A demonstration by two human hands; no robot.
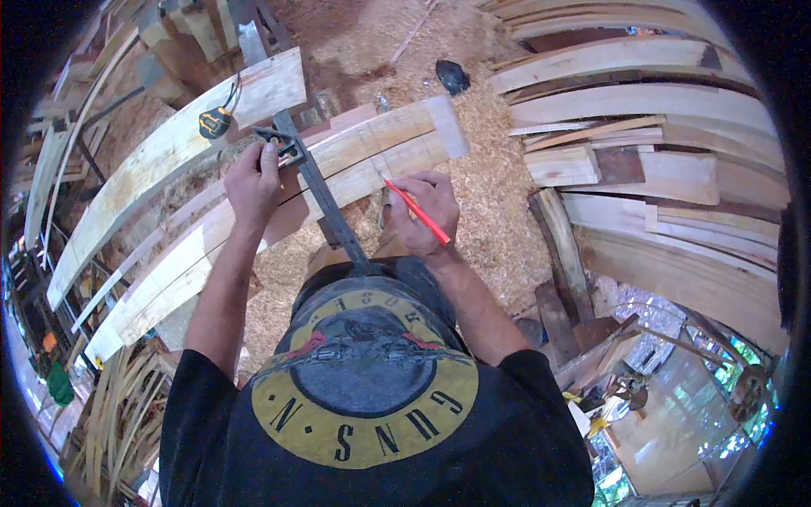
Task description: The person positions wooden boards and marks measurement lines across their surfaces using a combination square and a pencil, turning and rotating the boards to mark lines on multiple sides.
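Note:
My right hand (429, 211) is closed around a red pencil (418, 211), its tip at the curved plank (351, 180) nearest me, beside faint marks. My left hand (254, 186) is closed at a black angular frame-like piece (287, 145), with the thumb on top of it; the fingers' undersides are hidden. Next to that piece, a dark straight metal bar (325, 196) crosses the planks towards my body. Whether the two are joined I cannot tell. A second curved plank (372, 139) lies alongside the first, with a thin line between them.
A yellow-and-black tape measure (214, 123) rests on another long curved board (160, 173) beyond my left hand. Sawdust and shavings (498, 228) cover the ground. Stacked curved boards (642, 106) stand at right, near a log (562, 253). A dark object (453, 77) lies on the shavings.

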